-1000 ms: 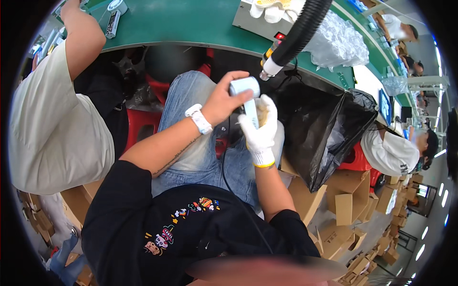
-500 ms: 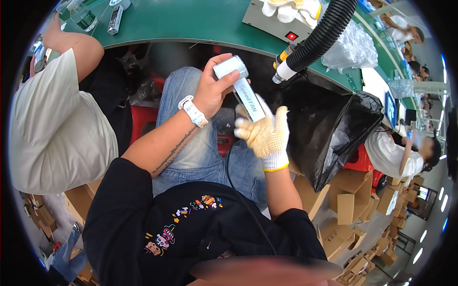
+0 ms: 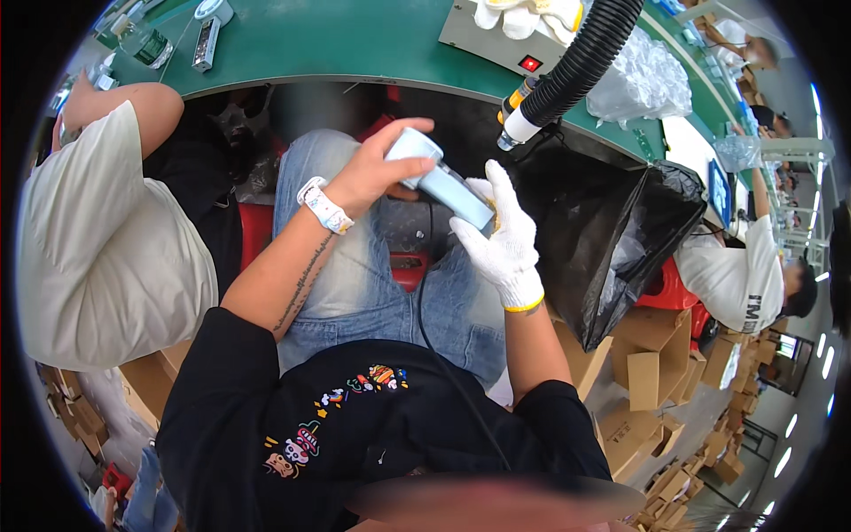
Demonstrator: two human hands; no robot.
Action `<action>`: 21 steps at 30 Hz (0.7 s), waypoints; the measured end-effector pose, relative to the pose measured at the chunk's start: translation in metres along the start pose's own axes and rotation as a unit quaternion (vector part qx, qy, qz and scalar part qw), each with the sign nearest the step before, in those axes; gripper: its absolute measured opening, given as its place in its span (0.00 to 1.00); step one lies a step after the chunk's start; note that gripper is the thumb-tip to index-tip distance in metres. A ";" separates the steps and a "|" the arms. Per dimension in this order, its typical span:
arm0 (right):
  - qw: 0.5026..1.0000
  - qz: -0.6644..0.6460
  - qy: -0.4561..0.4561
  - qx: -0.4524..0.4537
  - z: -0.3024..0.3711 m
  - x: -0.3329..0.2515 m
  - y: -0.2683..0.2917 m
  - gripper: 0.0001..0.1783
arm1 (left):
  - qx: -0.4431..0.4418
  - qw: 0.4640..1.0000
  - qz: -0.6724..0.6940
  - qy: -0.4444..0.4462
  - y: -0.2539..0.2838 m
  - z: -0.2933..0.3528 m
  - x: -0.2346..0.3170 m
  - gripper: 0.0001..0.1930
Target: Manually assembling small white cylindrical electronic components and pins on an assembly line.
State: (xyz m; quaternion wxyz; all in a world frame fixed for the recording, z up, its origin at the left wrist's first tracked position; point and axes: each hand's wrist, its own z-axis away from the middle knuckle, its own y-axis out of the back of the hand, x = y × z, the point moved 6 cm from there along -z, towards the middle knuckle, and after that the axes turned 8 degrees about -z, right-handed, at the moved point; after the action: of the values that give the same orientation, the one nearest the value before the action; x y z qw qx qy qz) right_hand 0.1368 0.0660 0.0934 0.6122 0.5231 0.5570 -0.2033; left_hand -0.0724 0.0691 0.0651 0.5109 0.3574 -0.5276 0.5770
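A pale blue handheld fan (image 3: 450, 191) slants over my lap, its wide head up and left, its narrow end down and right. Bare and wearing a white patterned wristwatch (image 3: 324, 206), my left hand (image 3: 370, 174) grips the wide head, with the thumb across it. My right hand (image 3: 507, 253), in a white knitted glove with a yellow cuff edge, cups the narrow end between thumb and fingers; some of those fingers are hidden behind the fan. The nozzle of a black corrugated hose (image 3: 576, 80) hangs just beyond my right fingertips.
Ahead runs a green worktable (image 3: 355, 55) with a grey box (image 3: 483, 40) topped by gloves, and clear plastic bags (image 3: 643, 84). A black rubbish bag (image 3: 585, 239) stands to my right near cardboard boxes (image 3: 651, 355). Someone in a pale shirt (image 3: 106, 248) sits close on my left.
The fan has turned, so its printed face no longer shows and its narrow end points further right. My right glove has rolled from its dotted palm side to its plain white side.
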 end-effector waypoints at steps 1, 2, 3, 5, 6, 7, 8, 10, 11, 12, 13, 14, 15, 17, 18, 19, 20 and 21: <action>1.000 -0.008 -0.026 -0.008 0.005 0.001 0.004 0.47 | -0.018 0.996 -0.069 0.060 -0.002 0.000 -0.004 0.29; 0.998 -0.018 -0.053 -0.017 0.010 0.003 0.007 0.46 | -0.025 0.995 -0.072 0.058 -0.003 0.006 -0.006 0.29; 0.998 -0.014 -0.053 -0.008 0.015 0.005 0.011 0.46 | -0.074 0.986 -0.149 -0.026 -0.009 0.016 -0.001 0.29; 0.972 -0.041 -0.047 -0.225 0.035 0.011 -0.008 0.39 | -0.128 0.943 -0.248 -0.183 -0.038 0.047 0.005 0.30; 0.958 -0.056 -0.057 -0.276 0.045 0.007 -0.011 0.33 | -0.132 0.919 -0.270 -0.254 -0.054 0.072 0.006 0.31; 0.940 -0.070 -0.068 -0.326 0.057 0.003 -0.016 0.27 | -0.127 0.911 -0.274 -0.281 -0.064 0.091 0.001 0.31; 0.945 -0.065 -0.073 -0.312 0.065 -0.005 -0.016 0.27 | -0.122 0.902 -0.277 -0.307 -0.071 0.107 -0.005 0.32; 0.946 0.040 -0.070 -0.315 0.081 -0.019 -0.020 0.18 | -0.104 0.906 -0.262 -0.315 -0.077 0.130 -0.028 0.32; 0.948 0.045 -0.077 -0.305 0.080 -0.019 -0.018 0.18 | -0.116 0.905 -0.256 -0.318 -0.078 0.125 -0.040 0.32; 0.947 0.081 -0.082 -0.299 0.078 -0.016 -0.017 0.17 | -0.106 0.903 -0.256 -0.329 -0.079 0.121 -0.045 0.32; 0.945 0.116 -0.086 -0.294 0.075 -0.014 -0.015 0.16 | -0.095 0.900 -0.257 -0.340 -0.080 0.119 -0.049 0.32; 0.941 0.150 -0.089 -0.291 0.075 -0.012 -0.014 0.14 | -0.082 0.897 -0.258 -0.350 -0.079 0.118 -0.052 0.33; 0.942 0.153 -0.090 -0.286 0.073 -0.008 -0.011 0.14 | -0.087 0.895 -0.257 -0.354 -0.082 0.110 -0.048 0.33; 0.946 0.134 -0.110 -0.275 0.068 0.003 -0.007 0.16 | -0.088 0.901 -0.289 -0.310 -0.084 0.092 -0.044 0.34; 0.947 0.123 -0.119 -0.272 0.064 0.008 -0.005 0.16 | -0.086 0.903 -0.306 -0.287 -0.084 0.083 -0.042 0.34; 0.947 0.123 -0.116 -0.271 0.060 0.011 -0.003 0.16 | -0.085 0.902 -0.309 -0.289 -0.077 0.078 -0.034 0.34; 0.965 0.031 -0.116 -0.233 0.048 0.000 0.006 0.18 | -0.078 0.929 -0.291 -0.216 -0.064 0.070 -0.025 0.34; 0.972 -0.062 -0.115 -0.193 0.035 -0.012 0.015 0.20 | -0.070 0.949 -0.271 -0.142 -0.049 0.064 -0.022 0.35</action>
State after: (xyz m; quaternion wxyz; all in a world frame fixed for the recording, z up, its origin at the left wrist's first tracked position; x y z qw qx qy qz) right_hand 0.1623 0.0374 0.1041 0.7476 0.3327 0.5431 -0.1881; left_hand -0.0281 -0.0019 0.0684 0.5920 0.5284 -0.5167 0.3215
